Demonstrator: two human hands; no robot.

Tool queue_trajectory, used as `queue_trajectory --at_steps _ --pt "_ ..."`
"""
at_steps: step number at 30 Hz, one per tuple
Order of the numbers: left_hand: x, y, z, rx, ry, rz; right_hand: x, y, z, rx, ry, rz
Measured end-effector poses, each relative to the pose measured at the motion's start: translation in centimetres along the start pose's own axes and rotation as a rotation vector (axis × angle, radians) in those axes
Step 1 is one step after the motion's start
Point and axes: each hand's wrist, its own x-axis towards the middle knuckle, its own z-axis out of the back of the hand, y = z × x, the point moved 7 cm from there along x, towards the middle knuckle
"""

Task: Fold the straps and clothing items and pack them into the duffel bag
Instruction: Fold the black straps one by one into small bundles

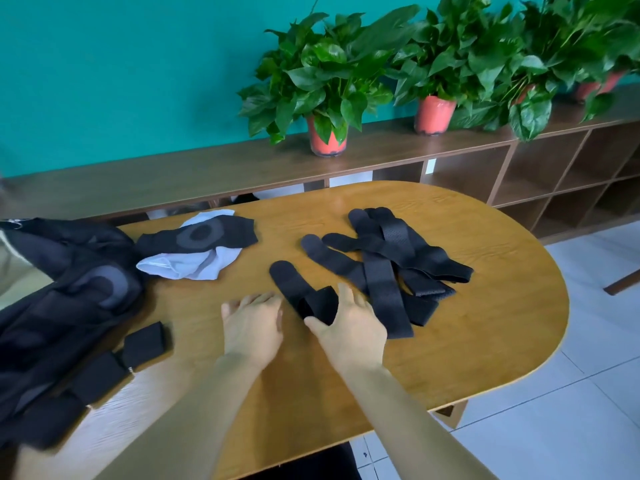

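A black strap (294, 285) lies on the wooden table (485, 323) with its near end folded over. My right hand (349, 323) holds that folded end between thumb and fingers. My left hand (251, 322) rests flat on the table just left of the strap, fingers straight. A pile of several black straps (384, 258) lies to the right. A black sleeve with a grey ring (201, 235) lies across a white garment (194, 263). The black duffel bag (52, 306) sprawls at the left edge, its straps (114, 362) trailing onto the table.
Potted green plants in red pots (327, 140) stand on a long brown shelf unit (554, 168) behind the table, against a teal wall. White floor tiles (571, 427) show to the right, past the table's rounded end.
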Motion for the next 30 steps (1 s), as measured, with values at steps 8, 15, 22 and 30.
queue_trajectory --at_steps 8,15,22,30 --pt "-1.3 2.6 1.2 -0.090 0.034 0.112 -1.9 0.8 0.4 0.122 -0.029 -0.007" --pt "-0.5 1.0 0.6 -0.359 0.181 0.199 3.3 -0.8 -1.4 0.356 0.232 -0.073" --pt "0.6 -0.5 -0.1 -0.420 0.247 0.178 6.1 1.4 -5.0 0.420 0.597 -0.035" --pt "0.7 -0.1 -0.8 -0.657 0.203 0.116 6.0 0.4 -5.2 0.239 0.474 0.076"
